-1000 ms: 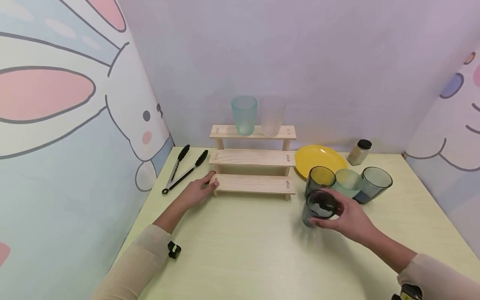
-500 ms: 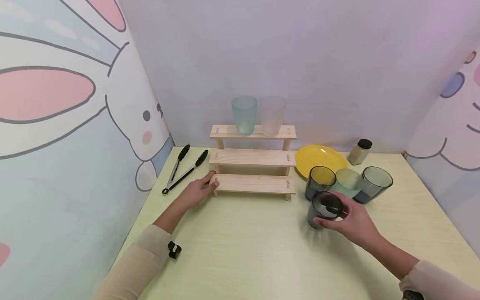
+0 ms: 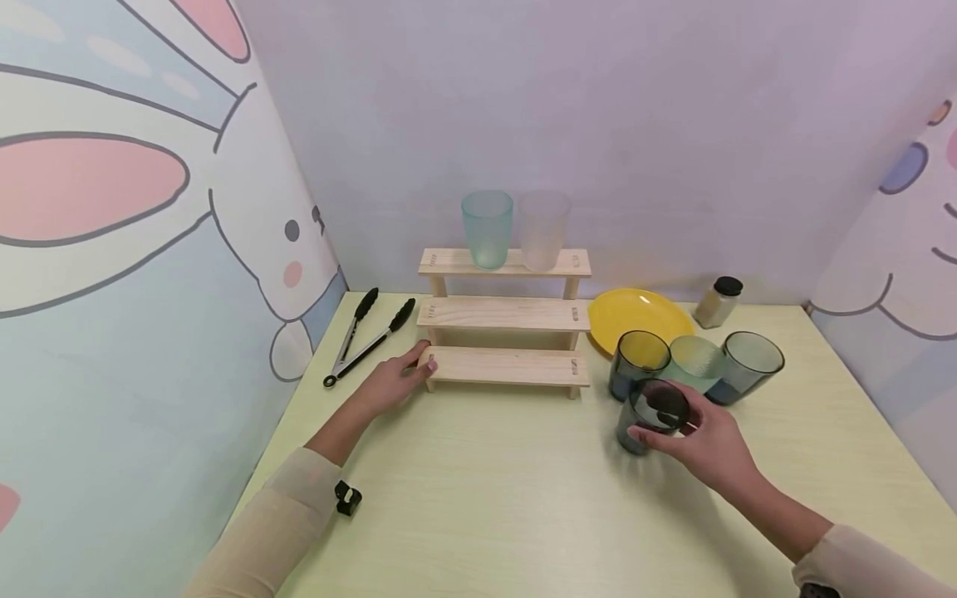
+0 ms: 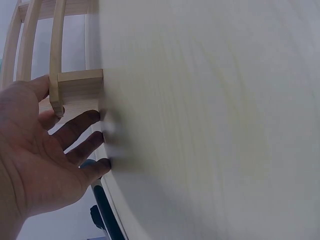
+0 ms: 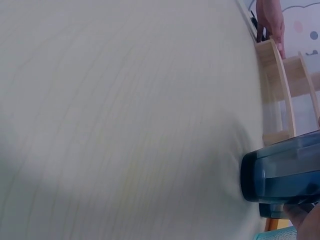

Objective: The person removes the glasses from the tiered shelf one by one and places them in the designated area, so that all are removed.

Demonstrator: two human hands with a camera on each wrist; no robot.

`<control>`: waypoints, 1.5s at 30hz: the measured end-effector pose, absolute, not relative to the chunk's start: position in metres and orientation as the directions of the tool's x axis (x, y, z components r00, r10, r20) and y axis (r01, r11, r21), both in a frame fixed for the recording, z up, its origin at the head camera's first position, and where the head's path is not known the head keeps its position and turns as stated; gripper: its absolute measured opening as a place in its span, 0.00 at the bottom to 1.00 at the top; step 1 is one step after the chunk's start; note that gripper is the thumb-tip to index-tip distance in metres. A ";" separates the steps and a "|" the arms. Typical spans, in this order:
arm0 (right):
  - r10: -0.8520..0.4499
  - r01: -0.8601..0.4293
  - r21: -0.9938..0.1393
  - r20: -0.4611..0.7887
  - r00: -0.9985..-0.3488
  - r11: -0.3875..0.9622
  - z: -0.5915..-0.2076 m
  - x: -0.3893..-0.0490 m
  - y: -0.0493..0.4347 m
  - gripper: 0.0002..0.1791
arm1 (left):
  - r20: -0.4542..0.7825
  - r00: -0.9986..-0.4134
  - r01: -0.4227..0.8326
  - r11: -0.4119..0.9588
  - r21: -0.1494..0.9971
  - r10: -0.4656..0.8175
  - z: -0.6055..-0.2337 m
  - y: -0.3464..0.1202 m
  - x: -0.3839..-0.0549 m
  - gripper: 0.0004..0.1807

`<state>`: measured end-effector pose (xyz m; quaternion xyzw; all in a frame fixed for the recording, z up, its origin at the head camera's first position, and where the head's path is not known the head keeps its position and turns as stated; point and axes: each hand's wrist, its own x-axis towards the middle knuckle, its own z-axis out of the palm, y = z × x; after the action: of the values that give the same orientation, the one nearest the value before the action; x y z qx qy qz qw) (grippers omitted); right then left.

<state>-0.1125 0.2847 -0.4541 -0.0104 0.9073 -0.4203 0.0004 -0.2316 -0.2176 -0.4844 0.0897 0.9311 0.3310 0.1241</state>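
My right hand grips a dark grey drinking glass from its right side, thumb in front. The same glass appears in the right wrist view, upright and low over the table; whether its base touches is unclear. Right behind it are another dark glass, a pale green glass and a grey-tinted glass. My left hand pinches the left end of the lowest step of a three-step wooden rack. In the left wrist view, that hand's thumb and forefinger hold the board's end.
On the rack's top step stand a frosted turquoise glass and a frosted clear glass. Open tongs lie at left. A yellow plate and a black-lidded jar sit back right. Walls border the table.
My right hand has shifted the dark grey glass slightly to the right. The left hand and the rack stay in place.
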 end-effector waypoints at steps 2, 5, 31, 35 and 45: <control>-0.010 -0.018 -0.753 0.014 -1.000 0.658 -0.453 -0.112 0.284 0.45 | -0.174 -0.953 0.082 0.765 0.639 0.247 -0.485 -0.217 -0.232 0.44; -0.001 -0.024 -0.737 0.032 -0.999 0.676 -0.453 -0.111 0.282 0.45 | -0.172 -0.953 0.086 0.770 0.632 0.248 -0.486 -0.217 -0.233 0.44; 0.036 -0.013 -0.706 0.055 -0.998 0.708 -0.455 -0.111 0.275 0.50 | -0.174 -0.952 0.084 0.762 0.642 0.252 -0.485 -0.219 -0.232 0.45; 0.028 0.003 -0.714 0.022 -0.999 0.700 -0.453 -0.110 0.275 0.53 | -0.171 -0.952 0.088 0.760 0.643 0.254 -0.485 -0.219 -0.232 0.45; 0.022 -0.117 -0.787 0.163 -0.986 0.605 -0.446 -0.105 0.286 0.45 | -0.171 -0.951 0.091 0.764 0.639 0.257 -0.486 -0.219 -0.232 0.44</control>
<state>-0.1049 0.2858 -0.4461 -0.0267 0.8925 -0.4434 -0.0780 -0.2320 -0.2188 -0.4857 0.0933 0.9307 0.3308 0.1253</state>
